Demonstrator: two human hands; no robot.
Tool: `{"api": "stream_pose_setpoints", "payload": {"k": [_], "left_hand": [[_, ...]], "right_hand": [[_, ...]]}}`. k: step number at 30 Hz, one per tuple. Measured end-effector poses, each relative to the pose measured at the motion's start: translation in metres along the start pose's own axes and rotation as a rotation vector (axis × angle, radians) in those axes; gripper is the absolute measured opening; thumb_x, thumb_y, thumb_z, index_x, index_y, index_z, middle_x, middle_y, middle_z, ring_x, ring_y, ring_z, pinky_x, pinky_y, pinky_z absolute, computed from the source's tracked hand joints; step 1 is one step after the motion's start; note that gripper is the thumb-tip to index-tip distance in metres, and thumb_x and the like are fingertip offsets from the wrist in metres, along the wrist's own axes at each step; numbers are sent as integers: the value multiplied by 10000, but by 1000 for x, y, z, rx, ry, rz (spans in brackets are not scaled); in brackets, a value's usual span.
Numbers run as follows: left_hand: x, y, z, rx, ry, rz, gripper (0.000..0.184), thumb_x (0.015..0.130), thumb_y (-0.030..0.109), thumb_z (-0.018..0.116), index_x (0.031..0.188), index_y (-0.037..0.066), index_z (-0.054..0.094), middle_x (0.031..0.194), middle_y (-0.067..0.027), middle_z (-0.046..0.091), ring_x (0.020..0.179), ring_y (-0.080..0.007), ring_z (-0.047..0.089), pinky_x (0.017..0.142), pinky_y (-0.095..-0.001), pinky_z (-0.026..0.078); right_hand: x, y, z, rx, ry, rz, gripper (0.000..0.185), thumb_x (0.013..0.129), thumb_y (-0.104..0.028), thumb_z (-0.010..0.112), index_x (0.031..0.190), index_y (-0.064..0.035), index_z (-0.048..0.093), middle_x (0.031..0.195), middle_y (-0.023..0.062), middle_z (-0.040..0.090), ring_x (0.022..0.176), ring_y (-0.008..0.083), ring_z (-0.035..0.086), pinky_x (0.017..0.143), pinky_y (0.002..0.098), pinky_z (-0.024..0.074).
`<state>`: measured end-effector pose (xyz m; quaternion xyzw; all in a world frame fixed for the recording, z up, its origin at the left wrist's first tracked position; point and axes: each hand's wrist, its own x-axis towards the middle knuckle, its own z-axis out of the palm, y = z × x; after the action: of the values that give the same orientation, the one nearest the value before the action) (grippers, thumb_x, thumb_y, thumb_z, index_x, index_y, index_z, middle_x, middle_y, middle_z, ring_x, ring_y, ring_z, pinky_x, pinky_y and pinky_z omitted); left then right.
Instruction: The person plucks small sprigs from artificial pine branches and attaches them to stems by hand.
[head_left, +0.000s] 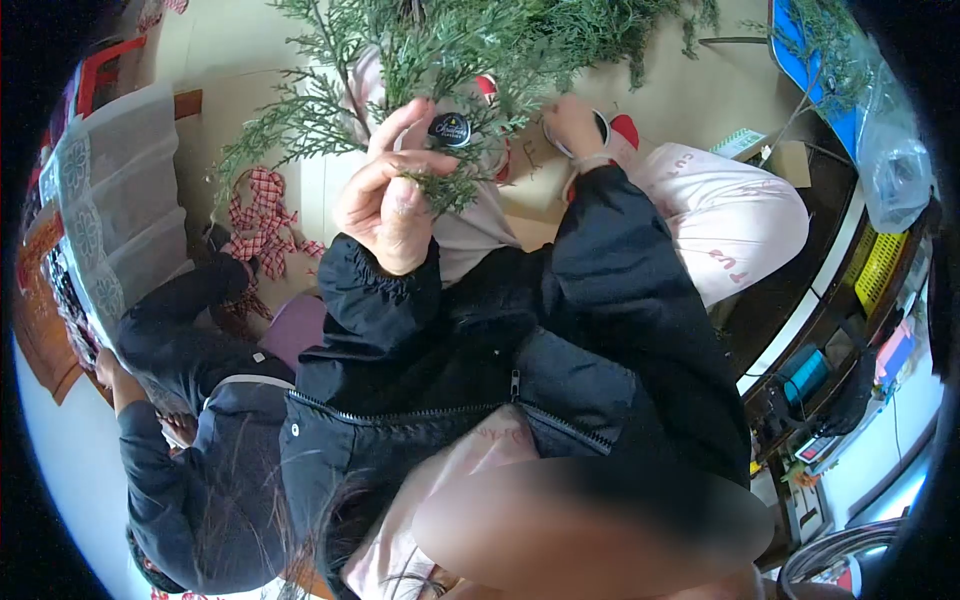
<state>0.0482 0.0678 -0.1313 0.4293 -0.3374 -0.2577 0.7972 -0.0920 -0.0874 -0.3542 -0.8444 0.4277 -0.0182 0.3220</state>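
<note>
My left hand is raised in front of me, its thumb and fingers closed on a leafy green evergreen sprig. A round dark label with light lettering that reads like "Christmas" sits among the leaves, just beside the fingertips. Lower and to the right, my right hand is by the red-and-white footwear on my foot. Its fingers curl downward and are partly hidden, so I cannot make out whether they hold anything.
A heap of evergreen branches lies ahead on the floor. Red checked ribbon is on the left, near a seated person in dark clothes. Plastic bag, blue board and yellow basket stand right.
</note>
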Motion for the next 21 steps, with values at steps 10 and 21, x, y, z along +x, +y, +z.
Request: {"api": "stream_pose_setpoints", "payload": {"k": [10,21], "left_hand": [[0,4,-9,200,-38,32,240,838,216,544,769,-14,549,713,-142,631,948,-340,515,927,-561,320],[9,2,-2,284,-200,7,136,773,74,551,788,-54,593,789,-134,631,953,-294,535,874,-430,383]], "right_hand": [[41,-37,82,9,-105,65,157,724,-121,545,759,10,624,715,155,615,612,284,586,580,360,459],[28,-29,55,354,-3,184,153,783,-99,537,818,25,618,675,117,619,542,192,585,511,285,444]]}}
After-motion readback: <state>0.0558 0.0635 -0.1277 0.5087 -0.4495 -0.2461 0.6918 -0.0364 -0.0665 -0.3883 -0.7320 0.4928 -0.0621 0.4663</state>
